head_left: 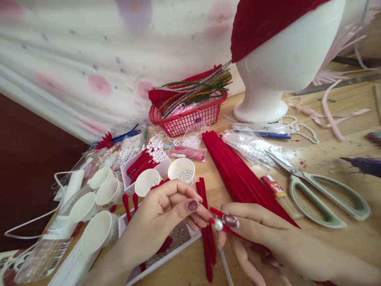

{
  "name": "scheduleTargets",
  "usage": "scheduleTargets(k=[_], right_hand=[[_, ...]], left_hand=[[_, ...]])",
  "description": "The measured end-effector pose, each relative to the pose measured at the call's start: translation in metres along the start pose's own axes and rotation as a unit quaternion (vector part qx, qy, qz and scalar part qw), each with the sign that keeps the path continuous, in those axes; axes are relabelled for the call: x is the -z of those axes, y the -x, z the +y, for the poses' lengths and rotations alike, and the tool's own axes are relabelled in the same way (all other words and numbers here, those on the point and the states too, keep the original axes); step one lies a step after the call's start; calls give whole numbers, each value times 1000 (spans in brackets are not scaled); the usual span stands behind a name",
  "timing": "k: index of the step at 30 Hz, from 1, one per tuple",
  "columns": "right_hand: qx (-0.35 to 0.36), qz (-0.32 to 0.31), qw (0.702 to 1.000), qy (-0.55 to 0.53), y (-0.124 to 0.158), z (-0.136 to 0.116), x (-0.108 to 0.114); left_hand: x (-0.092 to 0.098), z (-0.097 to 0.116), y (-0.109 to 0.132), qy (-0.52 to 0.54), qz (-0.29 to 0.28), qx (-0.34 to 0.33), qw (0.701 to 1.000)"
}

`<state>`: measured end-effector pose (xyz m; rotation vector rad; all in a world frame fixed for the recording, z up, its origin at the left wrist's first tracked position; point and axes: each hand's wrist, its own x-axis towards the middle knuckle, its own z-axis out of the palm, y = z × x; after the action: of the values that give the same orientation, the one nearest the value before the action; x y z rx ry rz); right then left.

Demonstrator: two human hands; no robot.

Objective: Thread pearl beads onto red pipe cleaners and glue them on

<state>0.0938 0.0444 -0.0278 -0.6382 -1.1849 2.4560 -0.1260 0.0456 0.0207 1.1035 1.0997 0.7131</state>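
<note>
My right hand (262, 228) pinches a bent red pipe cleaner between thumb and fingers. A white pearl bead (218, 225) sits on that pipe cleaner, just beyond the thumb's tip. My left hand (171, 216) is close on the left, its fingers curled and its thumb near the index finger; whatever may lie between them is too small to make out. Its longest fingertips reach the near end of the red pipe cleaner. Below the hands, short red pipe cleaners (208, 254) lie on the table. Behind them spreads a bundle of long red pipe cleaners (238, 171).
Scissors (315, 186) and a lighter (273, 186) lie to the right. Paper cups (181, 171), one with beads, stand on the left beside a box (166, 262) and a plastic bottle (50, 250). Behind are a red basket (190, 119) and a white mannequin head (268, 75).
</note>
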Motion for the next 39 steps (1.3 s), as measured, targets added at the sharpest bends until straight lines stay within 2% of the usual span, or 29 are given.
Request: scheduleTargets(k=[4, 8, 14, 20, 28, 39], right_hand=[[-27, -13, 1000, -1, -1, 3, -2], [-38, -2, 999, 6, -2, 5, -2], [-17, -13, 1000, 10, 0, 3, 0], [-27, 5, 999, 35, 0, 0, 0], [-14, -9, 999, 37, -1, -1, 0], [-10, -5, 997, 82, -1, -3, 0]], left_hand=[[0, -3, -2, -1, -5, -13, 1000], [0, -4, -2, 27, -25, 16, 999], [1, -4, 0, 14, -38, 24, 999], [0, -3, 2, -28, -38, 23, 999], [2, -2, 2, -10, -67, 38, 997], [-3, 3, 3, -64, -46, 52, 996]])
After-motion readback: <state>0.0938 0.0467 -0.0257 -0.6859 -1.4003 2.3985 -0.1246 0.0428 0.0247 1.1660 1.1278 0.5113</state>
